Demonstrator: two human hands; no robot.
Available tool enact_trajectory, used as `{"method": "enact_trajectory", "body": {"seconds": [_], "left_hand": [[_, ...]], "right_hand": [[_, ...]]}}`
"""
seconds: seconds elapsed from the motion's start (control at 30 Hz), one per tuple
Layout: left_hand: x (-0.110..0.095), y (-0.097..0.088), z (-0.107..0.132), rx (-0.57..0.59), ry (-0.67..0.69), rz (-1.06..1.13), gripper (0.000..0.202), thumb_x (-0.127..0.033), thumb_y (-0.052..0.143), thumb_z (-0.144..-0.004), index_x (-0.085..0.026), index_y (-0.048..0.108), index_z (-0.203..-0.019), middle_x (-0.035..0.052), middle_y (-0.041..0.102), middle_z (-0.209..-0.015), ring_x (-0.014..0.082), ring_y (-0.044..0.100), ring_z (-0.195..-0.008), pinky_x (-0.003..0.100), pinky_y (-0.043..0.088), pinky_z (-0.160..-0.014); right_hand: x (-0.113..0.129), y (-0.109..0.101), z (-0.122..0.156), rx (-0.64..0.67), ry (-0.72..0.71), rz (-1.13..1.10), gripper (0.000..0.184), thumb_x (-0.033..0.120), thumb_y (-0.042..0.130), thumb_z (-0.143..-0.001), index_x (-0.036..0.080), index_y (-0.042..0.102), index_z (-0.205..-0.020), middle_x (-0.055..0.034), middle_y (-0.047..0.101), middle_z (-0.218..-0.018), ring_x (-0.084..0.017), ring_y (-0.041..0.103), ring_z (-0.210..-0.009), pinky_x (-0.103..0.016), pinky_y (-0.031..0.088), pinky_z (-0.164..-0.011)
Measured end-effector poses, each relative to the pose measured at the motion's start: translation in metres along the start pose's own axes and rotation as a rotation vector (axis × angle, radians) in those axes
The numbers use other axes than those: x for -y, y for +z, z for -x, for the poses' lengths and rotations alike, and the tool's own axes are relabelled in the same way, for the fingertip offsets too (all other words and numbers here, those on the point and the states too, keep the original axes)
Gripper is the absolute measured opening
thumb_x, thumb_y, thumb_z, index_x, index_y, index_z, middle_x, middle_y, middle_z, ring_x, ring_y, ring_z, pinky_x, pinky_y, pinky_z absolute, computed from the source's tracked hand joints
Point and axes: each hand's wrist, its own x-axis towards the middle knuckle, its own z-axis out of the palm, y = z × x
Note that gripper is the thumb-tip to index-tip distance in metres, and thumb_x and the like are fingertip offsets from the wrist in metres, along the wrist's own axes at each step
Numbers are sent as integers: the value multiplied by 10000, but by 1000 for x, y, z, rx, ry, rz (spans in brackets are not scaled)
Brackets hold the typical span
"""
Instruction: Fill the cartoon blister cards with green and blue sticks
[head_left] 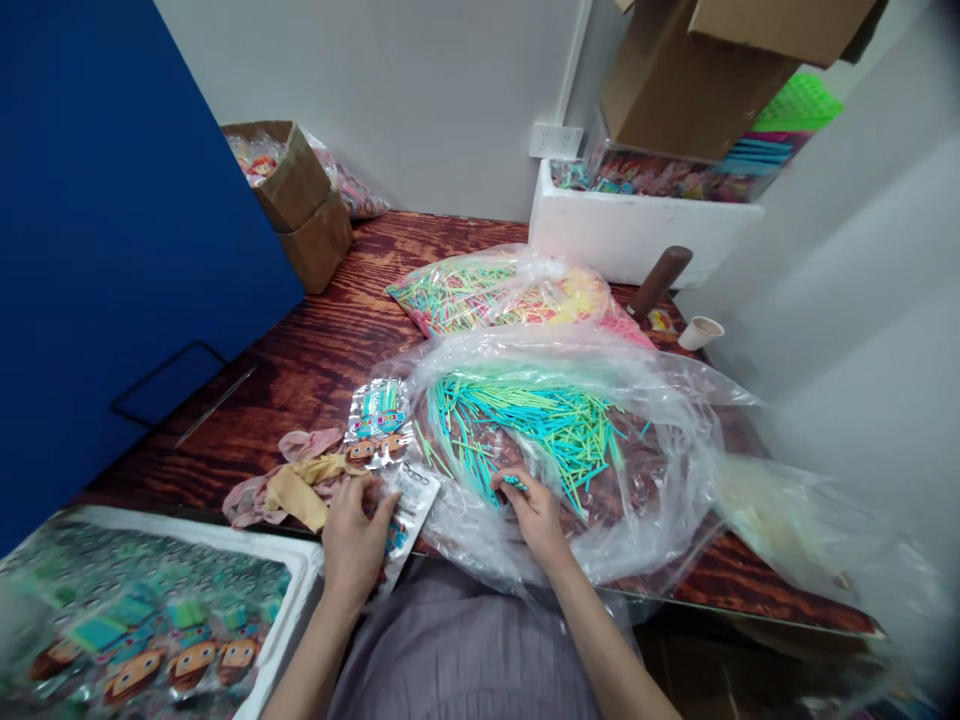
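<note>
My left hand is closed on a small clear printed packet at the near table edge. More packets of the same kind lie just beyond it. My right hand reaches into an open clear plastic bag and pinches a few teal sticks. A pile of teal and green sticks lies spread inside that bag.
A second bag of mixed coloured sticks lies farther back. A white foam box of packets stands at the back right, cardboard boxes at the back left. A foam tray of filled packets sits at my left. Pink and yellow cloth lies nearby.
</note>
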Motion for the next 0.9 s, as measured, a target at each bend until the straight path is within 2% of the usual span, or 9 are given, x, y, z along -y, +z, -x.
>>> {"method": "enact_trajectory", "body": {"seconds": [0.1, 0.2, 0.3, 0.37, 0.43, 0.57, 0.63, 0.8, 0.9], "left_hand": [[-2, -2, -5, -21, 52, 108, 170, -356, 536, -880, -218, 548, -783, 29, 601, -805, 216, 585, -796, 324, 452, -754], [-7, -5, -8, -10, 118, 143, 174, -338, 520, -896, -212, 589, -796, 35, 629, -828, 209, 593, -822, 317, 444, -776], [-11, -10, -11, -12, 110, 162, 192, -358, 532, -888, -210, 613, -797, 31, 641, -822, 201, 597, -811, 309, 441, -768], [-13, -16, -13, -10, 60, 203, 190, -365, 551, -866, -208, 605, -772, 17, 627, -785, 187, 585, -766, 295, 439, -737], [-17, -25, -17, -6, -46, 295, 173, -363, 573, -829, -208, 580, -752, -7, 590, -722, 167, 552, -691, 272, 433, -670], [-24, -42, -23, 50, -293, 625, 133, -349, 544, -788, -218, 540, -771, -47, 498, -634, 138, 486, -581, 236, 403, -541], [-27, -47, -25, 96, -354, 727, 128, -348, 534, -776, -222, 530, -754, -49, 476, -616, 137, 480, -570, 231, 405, -521], [-36, -49, -22, 216, -267, 750, 261, -435, 672, -723, -197, 566, -698, -18, 544, -660, 140, 517, -633, 235, 448, -587], [-38, -46, -21, 225, -260, 729, 279, -446, 720, -681, -180, 639, -697, -1, 601, -662, 147, 545, -640, 238, 457, -594]], "right_hand": [[-1, 0, 0, 4, -6, -2, 191, 313, 535, -924, 217, 700, -928, -35, 703, -882, -197, 638, -820, -284, 477, -752], [0, 0, 0, 1, -9, 1, 190, 305, 539, -924, 217, 706, -944, -35, 706, -887, -195, 639, -826, -286, 477, -754], [1, 0, 0, 2, -13, 5, 191, 300, 535, -925, 209, 704, -928, -32, 700, -872, -192, 639, -832, -283, 474, -765], [2, 0, 0, 5, -9, 3, 195, 309, 534, -925, 206, 699, -916, -34, 698, -868, -193, 639, -834, -282, 476, -766], [2, 0, 0, 4, -2, -2, 196, 322, 536, -924, 206, 693, -911, -37, 698, -874, -196, 640, -832, -283, 481, -759], [1, -1, 1, 6, 1, -2, 201, 339, 527, -928, 211, 681, -912, -40, 694, -883, -200, 636, -838, -291, 481, -769], [0, -1, 1, 9, 4, 9, 208, 348, 522, -929, 213, 680, -919, -41, 693, -886, -201, 633, -838, -296, 480, -775], [-1, -1, 0, 18, 4, 5, 190, 325, 521, -925, 212, 674, -917, -37, 691, -882, -197, 634, -842, -289, 474, -776], [-1, -1, 0, 14, 21, -8, 194, 333, 525, -925, 205, 671, -912, -39, 698, -881, -195, 638, -834, -286, 479, -767]]}}
